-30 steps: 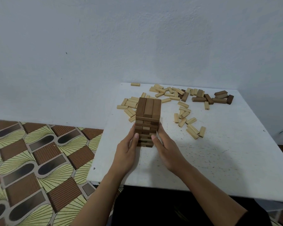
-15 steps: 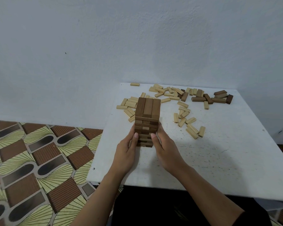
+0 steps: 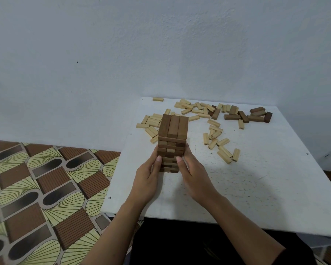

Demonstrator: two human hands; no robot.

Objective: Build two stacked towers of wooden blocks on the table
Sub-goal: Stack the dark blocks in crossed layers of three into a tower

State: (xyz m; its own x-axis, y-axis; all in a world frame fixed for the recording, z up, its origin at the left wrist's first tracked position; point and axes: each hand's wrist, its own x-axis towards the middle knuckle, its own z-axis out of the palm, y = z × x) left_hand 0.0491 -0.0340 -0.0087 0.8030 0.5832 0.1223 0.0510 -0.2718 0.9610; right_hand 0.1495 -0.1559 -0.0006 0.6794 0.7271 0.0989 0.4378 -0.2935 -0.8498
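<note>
Tower (image 3: 172,144): one stack of dark wooden blocks stands upright on the table (image 3: 256,188), toward its near left part. The top layer is made of three blocks laid side by side, with crossed layers below. The lower layers look slightly uneven on the near face.

Left hand (image 3: 147,178) is laid against the tower's left side and right hand (image 3: 195,175) against its right side. The fingers (image 3: 186,150) are kept fairly straight and flat on the wood, with the thumbs on the near face. The stack is pressed between the two hands. No loose block is held.

Change over the last second: next to none. Both hands are found at the same lower layers as before, and the tower's height is unaltered. Only a small drift of the view is noted. Judged: the first tower is still being squared up, with nothing added. The second tower is not begun.

Supply: light blocks (image 3: 218,142) are scattered behind and to the right of the tower. A small group of dark blocks (image 3: 254,116) lies near the far right corner, well apart from the stack.

Not resolved: parts of the lower layers are covered by the thumbs. The left fingertips are hidden behind the stack and the far face is unseen. The layer count cannot be read. The table's right side is cut off by the frame. Patterned floor (image 3: 46,188) is seen at left.
</note>
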